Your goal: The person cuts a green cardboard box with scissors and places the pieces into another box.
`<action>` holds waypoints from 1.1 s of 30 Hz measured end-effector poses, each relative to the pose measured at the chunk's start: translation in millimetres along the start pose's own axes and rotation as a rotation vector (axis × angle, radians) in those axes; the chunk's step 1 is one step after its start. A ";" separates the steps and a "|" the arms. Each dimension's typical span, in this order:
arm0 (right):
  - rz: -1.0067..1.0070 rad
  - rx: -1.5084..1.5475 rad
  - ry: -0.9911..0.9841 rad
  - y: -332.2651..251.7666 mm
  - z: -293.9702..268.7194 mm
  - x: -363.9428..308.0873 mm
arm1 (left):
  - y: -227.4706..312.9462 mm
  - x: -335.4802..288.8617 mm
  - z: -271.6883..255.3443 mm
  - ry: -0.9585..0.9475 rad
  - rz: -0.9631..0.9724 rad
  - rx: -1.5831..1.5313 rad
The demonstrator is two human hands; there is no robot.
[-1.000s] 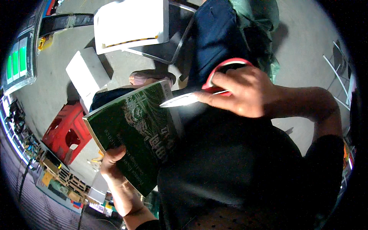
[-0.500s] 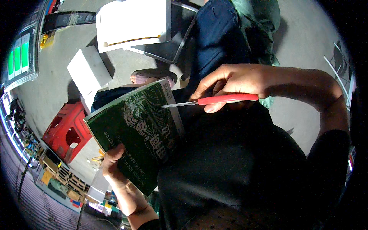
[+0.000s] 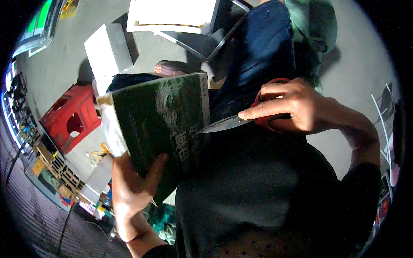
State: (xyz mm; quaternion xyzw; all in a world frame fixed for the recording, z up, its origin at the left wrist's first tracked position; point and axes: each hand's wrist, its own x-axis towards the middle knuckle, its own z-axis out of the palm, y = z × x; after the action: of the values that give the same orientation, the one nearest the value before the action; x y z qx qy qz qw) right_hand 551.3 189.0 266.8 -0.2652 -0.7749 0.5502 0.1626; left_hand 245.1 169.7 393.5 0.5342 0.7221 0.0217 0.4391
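My left hand (image 3: 134,182) grips a dark green paperback book (image 3: 144,114) by its lower left part, thumb across the cover and the other fingers hidden behind. The book is held tilted over my lap, its cover facing up. A pale, shiny sheet (image 3: 112,129) shows along the book's left edge; whether it is attached cannot be made out. In my right hand (image 3: 301,107) are scissors (image 3: 223,124) with red handles. Their blades look closed and point left, the tip in front of the book's right edge; contact with the cover cannot be told.
A white box (image 3: 107,51) and a red plastic stool (image 3: 73,116) stand on the grey floor at the left. Farther ahead, a white panel (image 3: 172,15) lies on a dark, metal-rimmed tray (image 3: 223,45). Shelves with goods (image 3: 56,167) line the lower left.
My right hand has turned, so the scissors' handle loops and broader blade side now show. My left thumb has moved farther onto the cover, and the book stands more upright. The view has shifted.
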 end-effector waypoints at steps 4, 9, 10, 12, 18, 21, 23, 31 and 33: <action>-0.049 -0.035 -0.014 -1.6 3.1 8.0 | -2.2 19.4 -7.1 -0.252 -0.220 -0.295; -0.060 -0.037 0.019 -6.5 7.5 13.9 | -15.8 23.7 -6.8 -0.063 -0.433 -0.636; -0.065 -0.073 0.033 -7.6 7.8 14.0 | -15.6 23.2 -10.2 -0.063 -0.464 -0.710; -0.073 -0.109 0.048 -9.1 7.5 15.0 | -17.8 17.6 -8.9 -0.059 -0.486 -0.756; -0.112 -0.146 0.061 -11.8 11.2 17.7 | -15.6 7.6 6.1 -0.077 -0.563 -0.969; -0.083 -0.231 0.065 -16.8 12.9 17.3 | -23.5 12.2 7.4 -0.145 -0.552 -1.021; -0.096 -0.242 0.047 -18.0 13.5 17.0 | -24.9 14.6 8.8 -0.180 -0.544 -1.049; -0.199 -0.819 0.212 -58.4 4.3 26.4 | -11.5 17.1 14.4 -0.176 -0.544 -1.002; 0.010 -0.282 0.014 -49.1 2.8 25.9 | -10.4 17.2 15.3 -0.162 -0.554 -0.985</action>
State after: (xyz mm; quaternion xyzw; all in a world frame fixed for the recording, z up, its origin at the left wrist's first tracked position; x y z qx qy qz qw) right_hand 517.5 189.6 311.0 -0.2932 -0.8419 0.4350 0.1263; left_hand 246.6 172.0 368.4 0.0571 0.7038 0.1990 0.6796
